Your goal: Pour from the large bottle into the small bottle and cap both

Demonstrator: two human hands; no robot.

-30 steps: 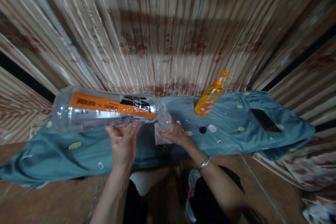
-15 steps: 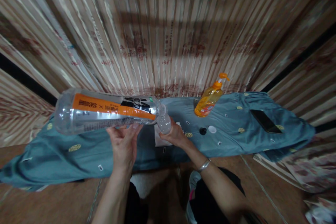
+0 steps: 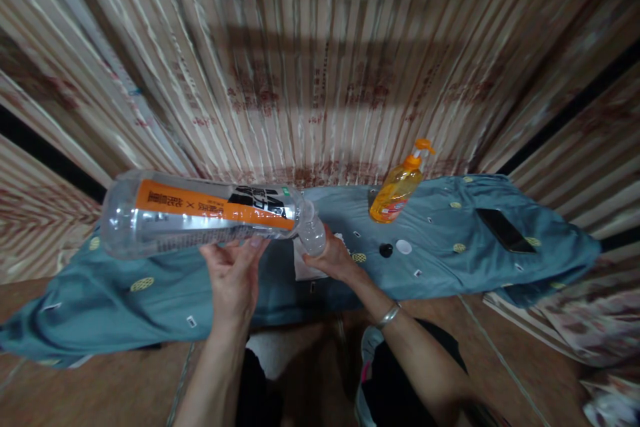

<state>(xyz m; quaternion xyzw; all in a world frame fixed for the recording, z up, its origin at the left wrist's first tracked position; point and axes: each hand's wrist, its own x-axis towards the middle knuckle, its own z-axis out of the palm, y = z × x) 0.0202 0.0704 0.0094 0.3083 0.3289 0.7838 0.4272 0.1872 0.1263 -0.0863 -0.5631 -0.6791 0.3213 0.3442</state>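
Note:
My left hand (image 3: 233, 275) is closed under a large clear plastic bottle (image 3: 200, 213) with an orange and black label. The bottle lies nearly level in the air, its base to the left and its mouth tipped slightly down to the right. In my right hand (image 3: 331, 255) is a small clear bottle (image 3: 313, 235), held tilted with its top against the large bottle's mouth. Whether liquid passes between them I cannot tell. White tissue (image 3: 306, 269) lies on the cloth beneath the small bottle.
On the blue patterned cloth (image 3: 160, 307) stands a pump bottle of orange liquid (image 3: 395, 190). Nearer me are a black cap (image 3: 386, 250) and a white disc (image 3: 404, 247). A dark phone (image 3: 505, 230) lies at the right. Behind hangs a striped curtain (image 3: 320, 67).
The large bottle has shifted very slightly left and its mouth a touch lower, still meeting the small bottle. Both hands keep their hold.

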